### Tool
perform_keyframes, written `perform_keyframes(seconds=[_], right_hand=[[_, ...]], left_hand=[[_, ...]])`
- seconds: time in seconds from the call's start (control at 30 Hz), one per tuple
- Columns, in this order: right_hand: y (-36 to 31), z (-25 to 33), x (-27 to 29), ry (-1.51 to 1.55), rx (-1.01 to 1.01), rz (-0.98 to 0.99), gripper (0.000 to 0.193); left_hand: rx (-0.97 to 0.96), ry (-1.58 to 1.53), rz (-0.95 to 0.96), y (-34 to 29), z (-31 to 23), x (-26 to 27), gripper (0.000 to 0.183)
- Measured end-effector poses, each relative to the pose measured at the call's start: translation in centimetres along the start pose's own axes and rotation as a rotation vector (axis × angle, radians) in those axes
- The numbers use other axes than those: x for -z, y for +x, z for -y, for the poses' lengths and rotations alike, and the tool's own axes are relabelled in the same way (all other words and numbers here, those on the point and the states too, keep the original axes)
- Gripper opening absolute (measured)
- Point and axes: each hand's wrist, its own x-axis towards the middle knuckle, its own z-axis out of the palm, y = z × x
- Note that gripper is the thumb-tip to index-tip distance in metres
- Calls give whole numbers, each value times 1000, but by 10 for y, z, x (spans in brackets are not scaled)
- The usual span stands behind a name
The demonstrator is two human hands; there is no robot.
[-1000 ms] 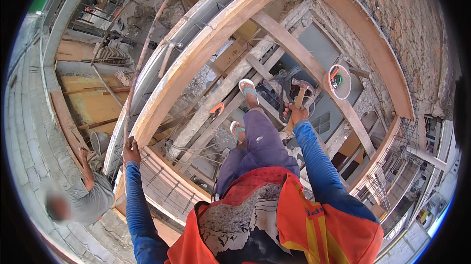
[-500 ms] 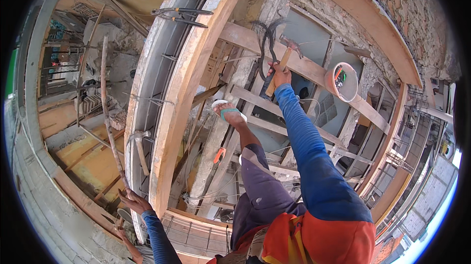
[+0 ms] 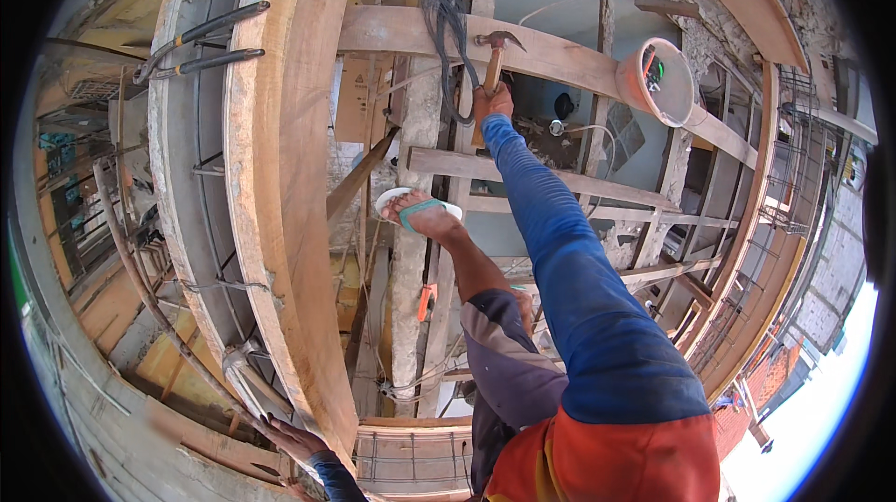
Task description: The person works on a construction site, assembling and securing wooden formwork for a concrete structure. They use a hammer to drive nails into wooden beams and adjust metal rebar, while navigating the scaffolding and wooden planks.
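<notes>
My right hand (image 3: 493,103) grips the wooden handle of a claw hammer (image 3: 495,59), whose head lies over a wooden plank. Beside it a bundle of dark thin wire (image 3: 446,31) drapes across the same plank; its lower bend comes close to my fingers, and I cannot tell whether they touch it. My left hand (image 3: 294,439) has its fingers stretched out near the lower end of the long formwork (image 3: 303,175). A second hammer (image 3: 257,379) lies in the formwork channel, just beyond that hand. Dark-handled pincers (image 3: 201,43) rest across the formwork's far part.
A bucket (image 3: 658,82) with small things inside stands on the plank at right. My sandalled foot (image 3: 420,213) stands on a narrow concrete beam (image 3: 408,315), near an orange-handled tool (image 3: 427,302). Gaps between the planks open onto lower space. Rebar cages (image 3: 789,157) line the right side.
The whole view has shifted, so the formwork and pincers appear farther left. My right hand still holds the hammer over the plank. My left hand sits lower in the picture, fingers still extended.
</notes>
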Motion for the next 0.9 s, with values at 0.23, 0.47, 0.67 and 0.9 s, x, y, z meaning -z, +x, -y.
perform_keyframes(seconds=[0.23,0.47,0.67,0.9], right_hand=[[1,7,92,527,-334,55,19],[128,-134,254,-218,-186,-312,31],[240,-163,334,-1296,78,468,25],[316,-221,323,-1115,-76,135,39]], left_hand=[[-61,-110,28,5,41,-34,45],[-89,43,-89,1,72,-41,55],[-53,-165,-102,-15,-17,-3,59],[-71,-291,-104,-23,39,-30,60]])
